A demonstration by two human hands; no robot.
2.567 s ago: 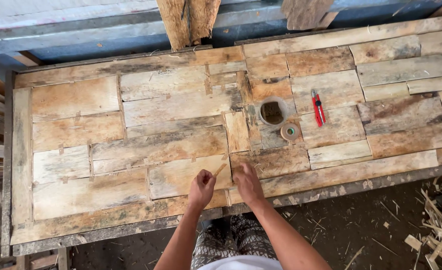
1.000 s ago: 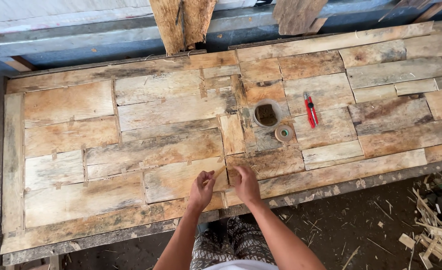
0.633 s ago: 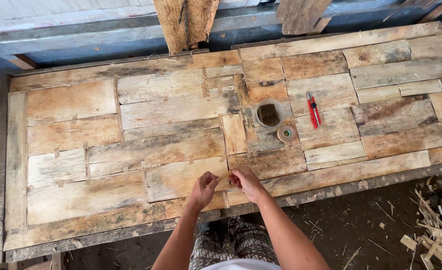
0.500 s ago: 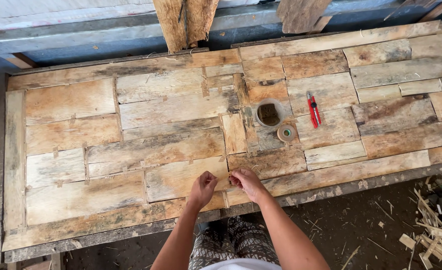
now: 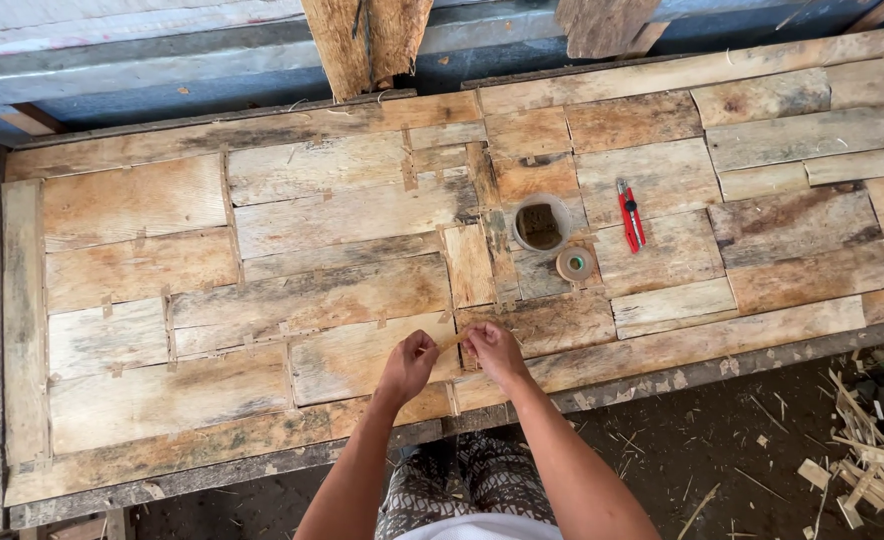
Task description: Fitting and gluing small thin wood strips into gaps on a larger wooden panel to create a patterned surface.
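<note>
**Taping a seam on the patchwork board**

At the bottom centre of the frame, two bare arms rise from a patterned lap toward the near edge of the wooden panel (image 5: 142,200). The left hand (image 5: 409,362) and right hand (image 5: 495,352) sit close together, fingers pinched narrow, with a short strip of tape (image 5: 452,341) stretched between them. The strip lies over a seam where two boards meet, just above the panel's lower edge. The step in hand looks like laying a piece of tape across that joint; the next move would call for pressing it flat with the fingertips so it grips both boards without wrinkling.

Further up, right of centre, a roll of tape (image 5: 574,264) lies flat on the boards, touching or just beside a round cup (image 5: 541,222) standing upright. To the right of these, apart from them, rests a red utility knife (image 5: 630,213). Small tape patches dot other seams across the panel. At the top edge, rough timber posts (image 5: 367,40) lean behind it.
</note>
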